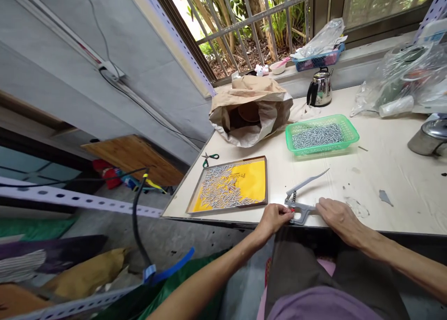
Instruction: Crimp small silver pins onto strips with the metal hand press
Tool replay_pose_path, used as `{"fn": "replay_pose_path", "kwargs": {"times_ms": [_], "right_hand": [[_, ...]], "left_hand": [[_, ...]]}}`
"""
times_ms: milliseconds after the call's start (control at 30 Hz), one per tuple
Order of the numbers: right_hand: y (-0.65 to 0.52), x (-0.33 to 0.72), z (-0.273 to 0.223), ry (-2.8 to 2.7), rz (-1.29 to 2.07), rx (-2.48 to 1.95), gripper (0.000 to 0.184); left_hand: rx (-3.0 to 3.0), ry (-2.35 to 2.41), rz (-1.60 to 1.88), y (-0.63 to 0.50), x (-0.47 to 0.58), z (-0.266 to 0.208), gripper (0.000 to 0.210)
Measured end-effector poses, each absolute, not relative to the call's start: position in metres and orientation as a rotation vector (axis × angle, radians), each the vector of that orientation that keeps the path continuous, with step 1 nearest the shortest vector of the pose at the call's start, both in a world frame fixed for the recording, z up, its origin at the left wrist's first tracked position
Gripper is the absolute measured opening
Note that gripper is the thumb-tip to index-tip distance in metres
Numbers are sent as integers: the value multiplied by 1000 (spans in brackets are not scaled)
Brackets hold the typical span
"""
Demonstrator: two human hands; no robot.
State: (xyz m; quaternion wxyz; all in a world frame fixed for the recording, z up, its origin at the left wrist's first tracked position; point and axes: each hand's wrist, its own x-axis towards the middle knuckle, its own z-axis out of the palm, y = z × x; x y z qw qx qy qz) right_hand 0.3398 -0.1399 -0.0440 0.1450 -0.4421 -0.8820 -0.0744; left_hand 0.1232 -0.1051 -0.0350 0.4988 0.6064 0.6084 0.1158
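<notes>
At table's (415,171) near edge: grey lever tool (306,208) between our hands. Our left hand (274,217) pinches at red tip (292,210); our right hand (337,215) curls fingers together on rear end, likely steadying tool. Tray (267,183) at ten o'clock, green basket (323,149) at one, presumably for easy reach.

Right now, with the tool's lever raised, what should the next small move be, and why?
Probably move the right hand up to the lever and press gently, keeping the left hand clear of the pinch. The lever stands apart above the lower handle, where the right hand sits, while the left hand pinches at a small red part.
</notes>
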Motion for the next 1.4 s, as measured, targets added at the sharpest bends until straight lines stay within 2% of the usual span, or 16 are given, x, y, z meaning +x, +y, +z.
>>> {"fn": "replay_pose_path", "kwargs": {"times_ms": [367, 500, 533, 633, 667, 767, 933, 1100, 1167, 1300, 1400], "right_hand": [[-127, 344, -34, -2697, 189, -1345, 20], [-117, 354, -31, -2691, 330, -1356, 11], [-112, 358, -32, -2670, 323, -1357, 23], [-95, 370, -35, -2648, 259, -1424, 79], [-90, 373, -36, -2669, 265, -1455, 92], [-78, 376, -36, -2752, 350, -1468, 105], [-79, 370, -26, -2760, 349, -1514, 95], [-88, 365, -16, -2750, 300, -1570, 70], [-91, 363, -13, -2739, 296, -1589, 60], [-98, 360, -10, -2714, 266, -1609, 45], [-101, 360, -10, -2715, 227, -1617, 45]], "left_hand": [[1371, 1480, 145, -96, 120, -40, 29], [1364, 1496, 93, -94, 122, -34, 32], [1360, 1504, 86, -94, 123, -33, 31], [1343, 1520, 86, -94, 124, -31, 30], [1341, 1523, 89, -94, 124, -31, 30], [1339, 1513, 98, -95, 124, -32, 31], [1329, 1516, 113, -97, 124, -33, 34], [1396, 1569, 64, -101, 125, -29, 34], [1557, 1626, 62, -106, 126, -26, 31], [2193, 1556, 285, -113, 139, -24, 10], [2520, 1268, 307, -105, 158, -28, 38]]}}
